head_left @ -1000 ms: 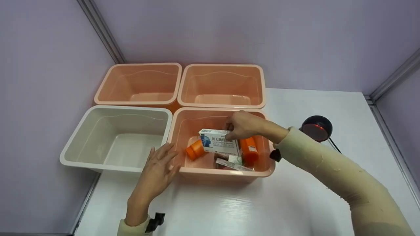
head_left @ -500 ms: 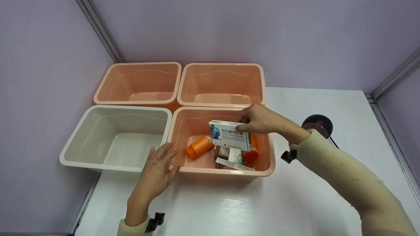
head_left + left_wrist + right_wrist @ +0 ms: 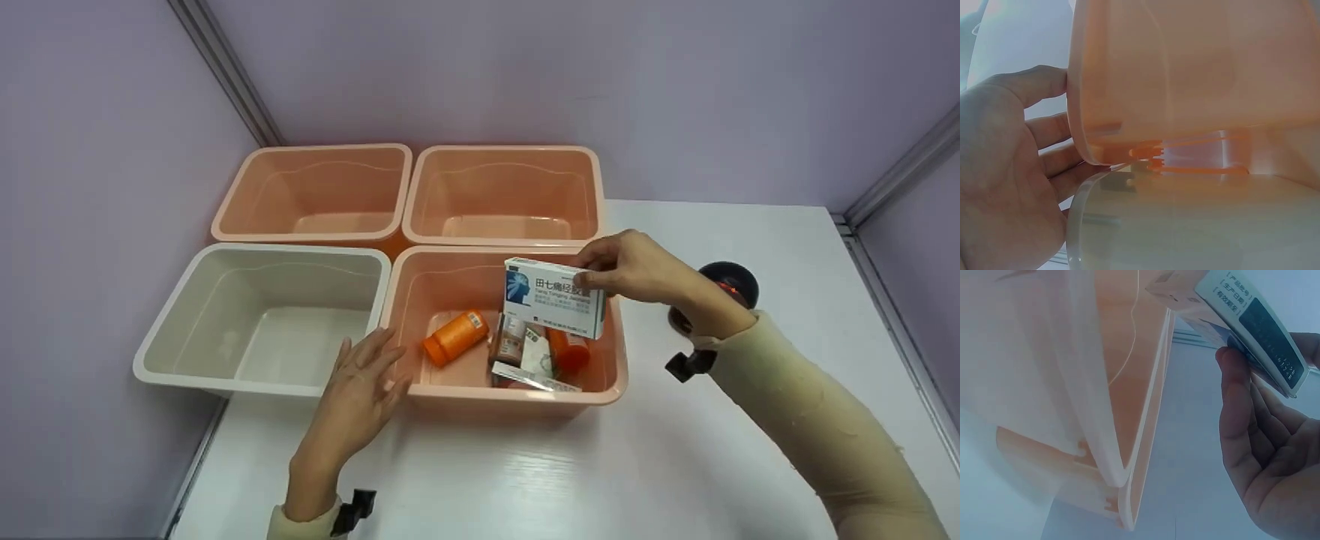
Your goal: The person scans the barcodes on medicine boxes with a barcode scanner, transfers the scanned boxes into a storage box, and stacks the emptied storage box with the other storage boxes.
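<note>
My right hand (image 3: 637, 266) pinches a white and blue medicine box (image 3: 553, 298) by its right end, above the front right pink bin (image 3: 510, 394). The right wrist view shows thumb and fingers on either side of the medicine box (image 3: 1252, 329). Below it in that bin lie an orange bottle (image 3: 455, 337), a red-orange bottle (image 3: 570, 352), a brown bottle (image 3: 512, 339) and small cartons, one of them a flat white carton (image 3: 534, 376). My left hand (image 3: 358, 397) rests with fingers spread on the near rims where the pink and grey bins meet; the left wrist view shows these fingers (image 3: 1047, 84) at the rims.
A grey bin (image 3: 262, 382) stands at the front left. Behind are two more pink bins, the back left bin (image 3: 315, 234) and the back right bin (image 3: 506, 240). A black round device (image 3: 731, 281) with a red light sits right of the bins, partly behind the right wrist.
The right hand has lifted the medicine box up and to the right, uncovering more bottles and cartons in the bin. The left hand stays in place.
</note>
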`<state>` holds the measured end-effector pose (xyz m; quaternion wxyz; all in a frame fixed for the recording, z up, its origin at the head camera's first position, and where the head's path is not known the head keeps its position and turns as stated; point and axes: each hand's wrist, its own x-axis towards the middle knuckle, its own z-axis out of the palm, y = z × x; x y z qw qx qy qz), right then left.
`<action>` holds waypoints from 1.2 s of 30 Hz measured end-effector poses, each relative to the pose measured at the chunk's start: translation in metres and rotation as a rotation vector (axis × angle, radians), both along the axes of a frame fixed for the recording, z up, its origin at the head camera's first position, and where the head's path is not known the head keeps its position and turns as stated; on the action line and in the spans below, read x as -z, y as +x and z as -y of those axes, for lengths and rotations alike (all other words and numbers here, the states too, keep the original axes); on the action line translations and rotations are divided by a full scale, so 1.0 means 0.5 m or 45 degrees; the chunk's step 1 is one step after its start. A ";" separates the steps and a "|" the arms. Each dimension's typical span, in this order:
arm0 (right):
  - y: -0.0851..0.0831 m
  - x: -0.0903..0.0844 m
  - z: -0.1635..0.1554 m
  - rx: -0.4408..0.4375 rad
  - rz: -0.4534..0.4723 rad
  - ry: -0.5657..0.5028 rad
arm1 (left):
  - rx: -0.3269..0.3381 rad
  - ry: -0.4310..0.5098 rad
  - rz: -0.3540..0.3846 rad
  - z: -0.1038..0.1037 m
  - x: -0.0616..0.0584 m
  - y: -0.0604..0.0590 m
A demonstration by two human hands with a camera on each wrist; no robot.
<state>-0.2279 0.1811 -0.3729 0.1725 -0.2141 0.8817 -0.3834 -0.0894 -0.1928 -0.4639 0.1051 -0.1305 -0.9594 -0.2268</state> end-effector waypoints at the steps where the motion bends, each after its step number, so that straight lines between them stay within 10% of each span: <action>1: 0.001 0.000 -0.007 0.014 0.014 -0.008 | 0.002 -0.002 -0.009 0.000 0.000 0.000; 36: 0.046 0.023 -0.192 0.362 0.203 -0.252 | 0.013 0.001 -0.016 -0.001 0.001 0.000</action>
